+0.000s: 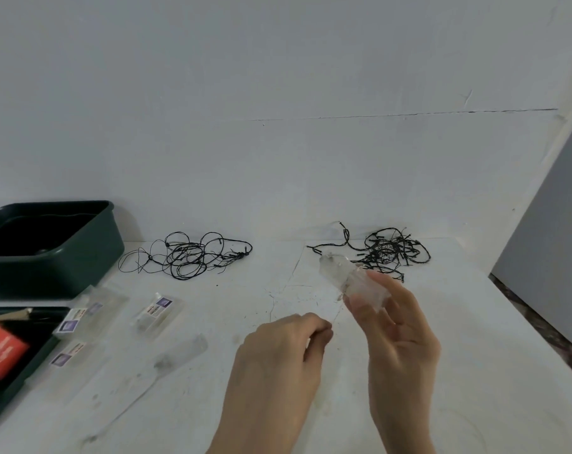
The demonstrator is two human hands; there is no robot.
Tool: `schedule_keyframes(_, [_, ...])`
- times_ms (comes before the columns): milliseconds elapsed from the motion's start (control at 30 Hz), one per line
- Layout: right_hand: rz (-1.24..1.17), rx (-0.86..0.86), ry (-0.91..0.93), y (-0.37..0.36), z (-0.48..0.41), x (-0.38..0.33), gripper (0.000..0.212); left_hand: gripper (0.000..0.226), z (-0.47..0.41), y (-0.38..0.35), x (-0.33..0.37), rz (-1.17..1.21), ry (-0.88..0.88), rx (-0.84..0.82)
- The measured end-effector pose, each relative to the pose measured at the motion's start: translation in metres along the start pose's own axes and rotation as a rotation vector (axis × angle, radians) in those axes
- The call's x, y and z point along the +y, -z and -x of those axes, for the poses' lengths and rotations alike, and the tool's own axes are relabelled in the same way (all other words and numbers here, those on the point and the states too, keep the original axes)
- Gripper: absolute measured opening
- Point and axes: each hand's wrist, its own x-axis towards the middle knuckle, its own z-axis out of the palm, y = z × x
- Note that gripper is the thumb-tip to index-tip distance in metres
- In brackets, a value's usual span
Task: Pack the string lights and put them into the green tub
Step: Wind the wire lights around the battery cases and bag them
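Seen from above, looking down on a white worktop [441,355] set against a white wall. Two bare hands low in the middle. Right hand [399,335] raised, fingers [366,309] pinching a clear, crumpled plastic bag [350,276], long axis slanting up and away to the left, far end pointing toward the wall. Left hand [278,358] just beside it, lower, fingers curled loosely inward near the bag's near end; whether anything is pinched there, cannot tell. Two loose tangles of black string lights at the back of the worktop, neither packed: right tangle [386,250] lying just beyond the bag's far end, nearest the right hand; left tangle [186,255] well apart, farther left, between the hands and the tub. Green tub [91,257] at far left by the wall, open; inside dark, contents hard to tell. In front of the tub, several flat clear packets with small purple labels [156,311] and a dark tray [32,365] holding a red box [1,350]. Likely step: opening the bag to take a tangle. Right tangle the handier one, straight ahead of the bag; tub then a long reach across to the left, on the left hand's side.
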Motion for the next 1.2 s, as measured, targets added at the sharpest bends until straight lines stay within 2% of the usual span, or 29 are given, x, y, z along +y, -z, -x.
schedule_keyframes(67, [0.059, -0.008, 0.043, 0.0, 0.0, 0.002, 0.025, 0.016, -0.001, 0.003, -0.005, -0.134, -0.154, 0.014])
schedule_keyframes(167, [0.149, -0.092, 0.065, 0.001, -0.001, 0.002, 0.02, 0.019, -0.004, 0.01, -0.006, -0.201, -0.293, 0.029])
schedule_keyframes(300, [0.341, -0.371, 0.019, 0.007, -0.006, 0.003, 0.033, 0.021, -0.02, 0.021, -0.01, -0.283, -0.404, 0.093])
schedule_keyframes(433, [0.308, -0.602, -0.119, 0.016, -0.01, -0.002, 0.035, 0.018, -0.031, 0.03, -0.019, -0.284, -0.408, 0.051])
schedule_keyframes(533, [0.137, -0.689, -0.274, 0.02, -0.014, -0.009, 0.037, 0.017, -0.038, 0.034, -0.028, -0.156, -0.35, -0.061])
schedule_keyframes(633, [-0.071, -0.746, -0.398, 0.024, -0.017, -0.014, 0.04, 0.011, -0.041, 0.036, -0.031, 0.259, -0.143, -0.227])
schedule_keyframes(700, [-0.216, -0.74, -0.469, 0.022, -0.016, -0.014, 0.046, 0.007, -0.041, 0.033, -0.03, 0.529, -0.01, -0.302])
schedule_keyframes(767, [-0.356, -0.695, -0.516, 0.016, -0.013, -0.01, 0.049, 0.016, -0.038, 0.025, -0.031, 0.675, 0.064, -0.3])
schedule_keyframes(833, [-0.491, -0.587, -0.575, 0.006, -0.008, -0.005, 0.054, 0.024, -0.034, 0.016, -0.031, 0.705, 0.08, -0.238])
schedule_keyframes(933, [-0.601, -0.432, -0.639, -0.005, -0.003, 0.0, 0.065, 0.024, -0.027, 0.006, -0.028, 0.698, 0.135, -0.112])
schedule_keyframes(1000, [-0.586, -0.4, -0.608, -0.008, -0.003, 0.001, 0.063, 0.024, -0.023, 0.006, -0.028, 0.696, 0.147, -0.097])
schedule_keyframes(1067, [-0.542, -0.376, -0.539, -0.009, -0.006, 0.0, 0.062, 0.017, -0.02, 0.008, -0.03, 0.794, 0.137, -0.175])
schedule_keyframes(1133, [-0.476, -0.346, -0.471, -0.009, -0.007, -0.002, 0.065, 0.03, -0.018, 0.01, -0.032, 0.93, 0.12, -0.266])
schedule_keyframes(1200, [-0.381, -0.327, -0.39, -0.01, -0.005, -0.002, 0.061, 0.035, -0.016, 0.01, -0.03, 0.926, 0.103, -0.287])
